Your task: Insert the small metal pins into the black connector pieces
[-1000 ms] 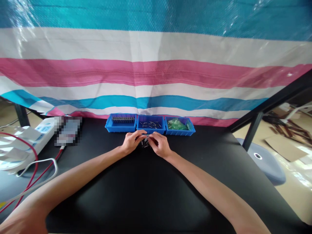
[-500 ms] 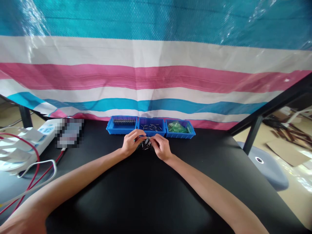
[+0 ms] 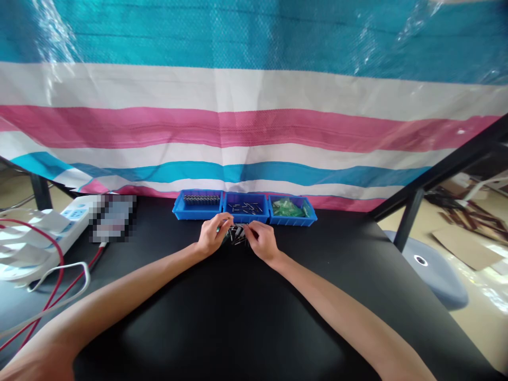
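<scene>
My left hand (image 3: 213, 234) is closed in a pinch just in front of the middle blue bin (image 3: 246, 216). Facing it, my right hand (image 3: 262, 239) also pinches, its fingertips by a small thin metal piece that is too fine to make out fully. Between and below both hands lies a little heap of slim metal pieces (image 3: 238, 241) on the black table. More thin metal pins (image 3: 248, 206) are scattered inside the middle bin. What sits between my left fingertips is hidden.
The left blue bin (image 3: 194, 215) holds a row of dark cylinders (image 3: 201, 200); the right blue bin (image 3: 291, 220) holds green pieces (image 3: 289, 207). A white power strip (image 3: 75, 214) and red and white cables lie at left. A striped sheet (image 3: 246, 127) hangs behind the bins.
My left fingertips have drawn slightly left, away from the right ones, widening the gap between the hands. My right hand stays almost in place.
</scene>
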`<state>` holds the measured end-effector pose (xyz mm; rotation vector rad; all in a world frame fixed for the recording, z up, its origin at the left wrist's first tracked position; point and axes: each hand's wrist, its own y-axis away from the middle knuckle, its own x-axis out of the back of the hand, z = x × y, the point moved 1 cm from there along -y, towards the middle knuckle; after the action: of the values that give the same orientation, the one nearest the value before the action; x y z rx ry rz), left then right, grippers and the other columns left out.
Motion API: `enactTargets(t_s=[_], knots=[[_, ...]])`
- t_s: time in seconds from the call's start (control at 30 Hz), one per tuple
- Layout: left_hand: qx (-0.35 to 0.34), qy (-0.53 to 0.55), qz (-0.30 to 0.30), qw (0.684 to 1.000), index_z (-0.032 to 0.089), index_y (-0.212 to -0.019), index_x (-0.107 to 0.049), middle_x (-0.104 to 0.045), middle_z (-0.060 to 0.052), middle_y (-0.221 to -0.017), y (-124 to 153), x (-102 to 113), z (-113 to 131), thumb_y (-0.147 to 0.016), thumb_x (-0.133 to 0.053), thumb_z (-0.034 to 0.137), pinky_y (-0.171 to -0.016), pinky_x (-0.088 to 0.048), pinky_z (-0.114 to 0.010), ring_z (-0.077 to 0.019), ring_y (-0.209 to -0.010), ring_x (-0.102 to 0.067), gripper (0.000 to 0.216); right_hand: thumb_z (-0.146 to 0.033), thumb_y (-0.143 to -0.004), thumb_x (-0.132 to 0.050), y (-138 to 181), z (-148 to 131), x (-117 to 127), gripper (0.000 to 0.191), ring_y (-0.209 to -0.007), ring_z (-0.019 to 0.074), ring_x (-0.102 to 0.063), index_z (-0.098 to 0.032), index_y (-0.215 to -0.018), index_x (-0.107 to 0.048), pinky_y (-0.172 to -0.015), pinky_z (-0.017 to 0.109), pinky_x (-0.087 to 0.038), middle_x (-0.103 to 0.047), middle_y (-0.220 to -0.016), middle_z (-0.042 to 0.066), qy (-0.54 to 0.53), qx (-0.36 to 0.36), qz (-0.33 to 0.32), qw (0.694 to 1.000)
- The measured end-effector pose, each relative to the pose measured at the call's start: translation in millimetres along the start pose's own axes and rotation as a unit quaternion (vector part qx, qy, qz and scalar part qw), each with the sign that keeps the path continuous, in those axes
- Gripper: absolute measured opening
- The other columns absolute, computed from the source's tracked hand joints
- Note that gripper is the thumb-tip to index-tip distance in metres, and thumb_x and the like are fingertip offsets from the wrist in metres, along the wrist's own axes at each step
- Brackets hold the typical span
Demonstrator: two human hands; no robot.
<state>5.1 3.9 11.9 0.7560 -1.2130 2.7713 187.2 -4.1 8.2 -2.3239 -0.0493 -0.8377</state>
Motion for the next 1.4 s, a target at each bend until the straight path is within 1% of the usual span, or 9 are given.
enactTargets(t_s=[0.17,0.27,0.37,0.47,0.67,0.97,1.23,1.3,1.4], knots=[[-0.054,-0.031,-0.004,0.998,0.018,-0.115,-0.062,-0.064,-0.004,-0.084,-2.7,2.1,-1.6,-0.094,-0.047,0.021,-0.064,-0.047,-0.02,-0.0095,-0.066,-0.057,0.025,-0.03,-0.094,-0.046,-0.4,-1.5,1.8,0.031,-0.058,0.014,-0.052,-0.02,-0.065,-0.053,-0.06,0.025,-0.041,-0.052,-0.061,0.001,-0.014,-0.003,0.013,1.0],[-0.065,-0.016,-0.012,0.998,0.02,-0.118,-0.062,-0.064,-0.005,-0.087,-3.5,1.8,-2.1,-0.093,-0.049,0.02,-0.066,-0.048,-0.019,-0.0095,-0.07,-0.059,0.027,-0.026,-0.094,-0.046,-0.3,-3.7,4.0,0.02,-0.07,0.0159,-0.059,-0.019,-0.082,-0.06,-0.067,0.026,-0.046,-0.062,-0.075,0.004,-0.047,0.0,0.014,0.999],[-0.076,-0.009,-0.017,0.997,0.019,-0.113,-0.064,-0.066,-0.004,-0.084,-3.7,0.5,-2.4,-0.092,-0.052,0.02,-0.065,-0.048,-0.019,-0.0097,-0.069,-0.06,0.024,-0.023,-0.094,-0.046,0.7,-5.9,6.4,0.017,-0.08,0.0171,-0.062,-0.02,-0.104,-0.06,-0.073,0.028,-0.049,-0.066,-0.092,0.006,-0.073,0.003,0.013,0.997],[-0.085,-0.014,-0.013,0.996,0.018,-0.102,-0.067,-0.067,-0.003,-0.079,-3.7,-0.7,-2.3,-0.09,-0.056,0.024,-0.062,-0.048,-0.019,-0.0099,-0.065,-0.061,0.017,-0.022,-0.093,-0.048,1.7,-6.5,7.3,0.022,-0.077,0.017,-0.062,-0.021,-0.113,-0.058,-0.072,0.029,-0.051,-0.066,-0.089,0.005,-0.074,0.008,0.004,0.997],[-0.06,-0.037,0.004,0.998,0.016,-0.086,-0.065,-0.07,-0.002,-0.074,-3.1,-1.7,-2.2,-0.087,-0.061,0.032,-0.06,-0.048,-0.018,-0.0091,-0.059,-0.062,0.016,-0.022,-0.092,-0.049,1.7,-5.0,5.2,0.017,-0.073,0.0159,-0.061,-0.02,-0.102,-0.063,-0.067,0.027,-0.051,-0.063,-0.086,0.006,-0.073,0.032,-0.001,0.997],[-0.053,-0.04,0.014,0.998,0.016,-0.087,-0.063,-0.068,0.001,-0.066,-2.3,-3.0,-4.6,-0.086,-0.062,0.035,-0.057,-0.047,-0.016,-0.0076,-0.053,-0.06,0.018,-0.026,-0.091,-0.05,2.0,-3.6,2.7,0.015,-0.059,0.0129,-0.054,-0.019,-0.095,-0.063,-0.058,0.026,-0.047,-0.06,-0.081,0.005,-0.062,0.03,-0.013,0.998],[-0.032,-0.026,0.016,0.999,0.017,-0.092,-0.062,-0.067,0.001,-0.067,0.9,-1.7,-5.8,-0.088,-0.058,0.035,-0.058,-0.048,-0.017,-0.008,-0.054,-0.06,0.019,-0.021,-0.089,-0.052,3.2,-7.5,0.1,0.015,-0.062,0.0134,-0.057,-0.019,-0.078,-0.062,-0.059,0.024,-0.046,-0.06,-0.071,0.002,-0.03,0.105,-0.098,0.989],[-0.018,-0.005,0.012,1.0,0.017,-0.099,-0.06,-0.067,-0.001,-0.076,1.0,-1.2,-4.8,-0.091,-0.054,0.032,-0.062,-0.05,-0.018,-0.009,-0.06,-0.061,0.018,-0.021,-0.089,-0.051,3.2,-8.3,0.9,0.016,-0.062,0.0138,-0.058,-0.019,-0.077,-0.062,-0.059,0.024,-0.046,-0.06,-0.071,0.003,-0.039,0.1,-0.08,0.991],[0.004,0.025,0.023,0.999,0.017,-0.104,-0.057,-0.065,-0.005,-0.087,0.6,-1.6,-4.8,-0.092,-0.051,0.028,-0.061,-0.05,-0.02,-0.0095,-0.063,-0.059,0.018,-0.023,-0.091,-0.05,1.4,-6.0,3.6,0.02,-0.06,0.0141,-0.056,-0.019,-0.075,-0.062,-0.058,0.025,-0.045,-0.06,-0.068,0.003,-0.062,0.041,-0.011,0.997]])
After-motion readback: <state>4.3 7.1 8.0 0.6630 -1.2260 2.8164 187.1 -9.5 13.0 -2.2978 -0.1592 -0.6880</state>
